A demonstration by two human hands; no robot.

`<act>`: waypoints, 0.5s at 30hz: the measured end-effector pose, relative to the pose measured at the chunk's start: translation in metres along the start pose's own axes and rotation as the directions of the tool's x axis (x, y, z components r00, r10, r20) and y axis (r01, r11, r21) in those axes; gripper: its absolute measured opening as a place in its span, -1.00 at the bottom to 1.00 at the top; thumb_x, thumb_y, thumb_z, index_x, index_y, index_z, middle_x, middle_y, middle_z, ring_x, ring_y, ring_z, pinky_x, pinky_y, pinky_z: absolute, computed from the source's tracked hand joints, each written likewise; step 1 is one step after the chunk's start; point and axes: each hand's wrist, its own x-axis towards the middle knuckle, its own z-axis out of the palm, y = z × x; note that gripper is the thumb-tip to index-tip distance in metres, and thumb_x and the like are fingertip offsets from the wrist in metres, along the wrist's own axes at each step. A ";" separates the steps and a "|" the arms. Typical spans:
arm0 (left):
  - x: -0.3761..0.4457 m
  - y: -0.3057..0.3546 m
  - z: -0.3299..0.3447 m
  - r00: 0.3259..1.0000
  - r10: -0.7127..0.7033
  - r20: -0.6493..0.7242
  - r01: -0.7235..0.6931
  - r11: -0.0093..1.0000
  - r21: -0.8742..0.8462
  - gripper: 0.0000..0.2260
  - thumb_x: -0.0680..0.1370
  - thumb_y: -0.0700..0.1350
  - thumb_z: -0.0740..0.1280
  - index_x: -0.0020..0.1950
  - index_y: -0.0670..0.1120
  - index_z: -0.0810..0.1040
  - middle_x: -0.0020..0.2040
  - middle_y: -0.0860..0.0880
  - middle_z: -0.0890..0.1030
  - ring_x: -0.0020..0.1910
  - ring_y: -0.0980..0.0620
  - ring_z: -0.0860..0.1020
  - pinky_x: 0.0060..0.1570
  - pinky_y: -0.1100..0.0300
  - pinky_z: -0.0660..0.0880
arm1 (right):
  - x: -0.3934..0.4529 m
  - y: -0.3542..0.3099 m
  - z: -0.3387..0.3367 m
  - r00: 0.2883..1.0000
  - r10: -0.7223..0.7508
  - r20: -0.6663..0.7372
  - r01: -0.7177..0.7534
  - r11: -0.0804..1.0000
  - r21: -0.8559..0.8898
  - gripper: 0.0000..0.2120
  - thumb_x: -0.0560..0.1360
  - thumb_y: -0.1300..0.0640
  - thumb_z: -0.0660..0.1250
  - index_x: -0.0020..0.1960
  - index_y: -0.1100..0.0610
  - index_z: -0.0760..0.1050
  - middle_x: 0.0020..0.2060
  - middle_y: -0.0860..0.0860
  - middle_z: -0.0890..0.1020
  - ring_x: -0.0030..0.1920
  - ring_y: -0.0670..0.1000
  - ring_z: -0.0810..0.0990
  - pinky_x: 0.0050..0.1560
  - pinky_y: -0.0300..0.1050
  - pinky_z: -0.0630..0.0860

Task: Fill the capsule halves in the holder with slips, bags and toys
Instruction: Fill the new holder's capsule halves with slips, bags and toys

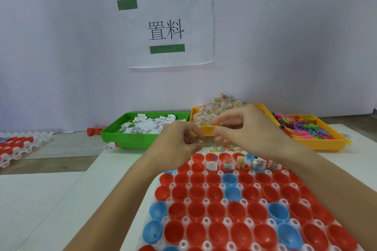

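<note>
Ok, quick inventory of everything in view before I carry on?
Holder: one, white, near centre table.
Capsule halves: many, red and blue; some far-row ones filled.
Slips tray: one, green, far left.
Bags tray: one, yellow, far middle.
Toys tray: one, yellow, far right.
Second holder: one, white, left edge.
Wall sign: one, white.
Left hand: fingers pinching a small bag.
Right hand: fingers curled beside it.

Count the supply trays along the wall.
3. A green tray of paper slips on the left, a yellow tray of small bags in the middle, partly hidden behind the hands, and an orange tray of coloured toys on the right.
</note>
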 end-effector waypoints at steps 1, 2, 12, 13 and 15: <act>0.000 -0.002 -0.001 1.000 -0.017 0.022 0.016 1.000 0.016 -0.88 0.49 -0.22 0.45 -0.12 0.01 0.63 -0.25 -0.04 0.65 -0.25 0.01 0.60 -0.17 0.21 0.52 | 0.000 0.000 -0.002 1.000 0.001 -0.010 -0.001 1.000 -0.007 -0.85 0.53 0.18 0.39 0.06 0.03 0.66 -0.22 -0.09 0.74 -0.19 -0.16 0.72 0.02 -0.03 0.66; 0.000 -0.004 -0.001 0.999 -0.035 0.038 0.034 0.999 0.024 -0.89 0.50 -0.22 0.44 -0.13 0.00 0.63 -0.24 -0.04 0.67 -0.24 0.00 0.62 -0.15 0.18 0.54 | 0.001 0.000 -0.004 1.000 0.001 -0.019 -0.002 1.000 -0.016 -0.86 0.54 0.18 0.38 0.06 0.02 0.66 -0.22 -0.09 0.74 -0.19 -0.17 0.71 0.02 -0.03 0.66; 0.002 -0.007 -0.001 0.982 -0.163 0.094 0.160 0.986 0.037 -0.86 0.41 -0.06 0.56 -0.21 -0.08 0.65 -0.28 -0.01 0.69 -0.27 0.07 0.63 -0.18 0.22 0.58 | 0.007 0.005 -0.020 0.996 0.012 -0.085 -0.016 0.999 -0.049 -0.86 0.55 0.15 0.38 -0.01 -0.07 0.66 -0.12 -0.10 0.72 -0.15 -0.12 0.71 0.06 0.05 0.63; 0.001 -0.007 0.001 0.981 -0.171 0.092 0.167 0.984 0.055 -0.85 0.41 -0.04 0.56 -0.24 -0.07 0.65 -0.32 0.02 0.66 -0.35 0.14 0.58 -0.31 0.30 0.52 | 0.007 0.006 -0.020 0.996 0.012 -0.088 -0.016 0.998 -0.052 -0.86 0.54 0.15 0.39 -0.02 -0.07 0.67 -0.12 -0.11 0.72 -0.12 -0.12 0.70 0.08 0.02 0.63; 0.001 -0.007 0.007 0.978 -0.190 0.082 0.183 0.979 0.093 -0.82 0.42 -0.02 0.56 -0.29 -0.04 0.63 -0.38 0.07 0.58 -0.42 0.22 0.48 -0.46 0.42 0.34 | 0.007 0.007 -0.021 0.996 0.008 -0.091 -0.013 0.998 -0.059 -0.86 0.54 0.13 0.39 -0.03 -0.09 0.67 -0.11 -0.12 0.72 -0.08 -0.13 0.69 0.09 -0.03 0.61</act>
